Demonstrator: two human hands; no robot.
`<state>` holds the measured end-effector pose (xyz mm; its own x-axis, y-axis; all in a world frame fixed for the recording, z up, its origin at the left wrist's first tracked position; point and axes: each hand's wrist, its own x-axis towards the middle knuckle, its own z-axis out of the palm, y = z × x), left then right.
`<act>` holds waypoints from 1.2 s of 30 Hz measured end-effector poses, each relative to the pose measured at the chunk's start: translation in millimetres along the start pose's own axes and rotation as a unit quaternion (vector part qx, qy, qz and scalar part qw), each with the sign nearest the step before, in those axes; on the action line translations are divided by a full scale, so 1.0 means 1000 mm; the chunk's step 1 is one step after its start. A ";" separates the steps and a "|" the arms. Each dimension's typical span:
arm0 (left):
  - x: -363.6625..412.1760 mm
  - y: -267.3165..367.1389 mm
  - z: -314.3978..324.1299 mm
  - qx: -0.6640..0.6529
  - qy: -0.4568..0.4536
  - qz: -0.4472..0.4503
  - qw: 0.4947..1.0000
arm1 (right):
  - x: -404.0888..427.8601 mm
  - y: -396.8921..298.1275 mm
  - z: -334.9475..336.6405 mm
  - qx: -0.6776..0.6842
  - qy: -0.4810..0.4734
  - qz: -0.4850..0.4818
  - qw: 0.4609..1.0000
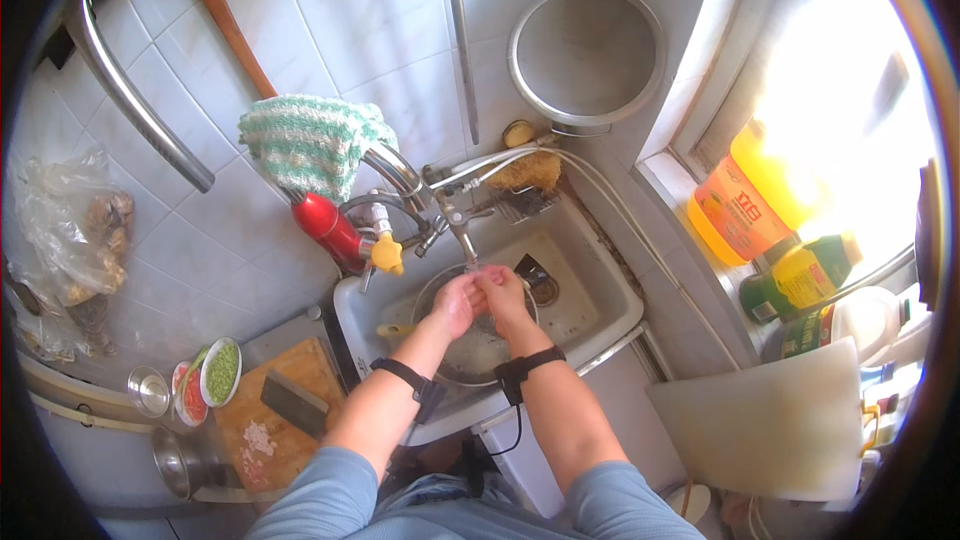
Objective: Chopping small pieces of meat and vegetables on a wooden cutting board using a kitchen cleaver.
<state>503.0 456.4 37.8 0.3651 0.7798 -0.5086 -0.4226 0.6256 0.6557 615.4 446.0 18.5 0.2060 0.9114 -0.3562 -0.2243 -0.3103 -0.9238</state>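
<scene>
Just under the spout of the metal tap, my left hand is half turned with its palm up, and no object shows in it. My right hand meets it at the fingertips, its fingers curled; whether anything small is between them is hidden. Both hands are over a round metal pan that sits in the ceramic sink. A pale yellow handle sticks out at the pan's left side. Dark straps with small devices circle both wrists.
Left of the sink, a wooden cutting board bears a cleaver and chopped pinkish food. Small dishes hold chopped green pieces and red pieces. A striped towel drapes over piping. Bottles line the sill, near a white board.
</scene>
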 end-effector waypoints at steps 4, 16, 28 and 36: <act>0.000 0.000 -0.001 0.207 0.074 0.022 0.975 | -0.008 -0.025 0.003 -0.300 0.046 -0.067 0.950; -0.016 0.008 -0.035 0.341 0.130 0.115 0.924 | 0.019 -0.114 -0.033 -0.425 0.177 -0.298 0.836; -0.050 0.008 -0.050 0.288 0.106 0.107 0.946 | 0.057 -0.143 -0.049 -0.637 0.132 -0.246 0.719; -0.068 -0.016 0.005 -0.007 -0.037 -0.043 0.998 | -0.080 -0.017 -0.014 -0.324 -0.008 -0.429 0.843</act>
<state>489.2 393.0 64.8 0.4618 0.7189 -0.5196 -0.3987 0.6915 0.6024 616.0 374.5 61.1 0.0133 0.8779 0.4786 0.5688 0.3870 -0.7257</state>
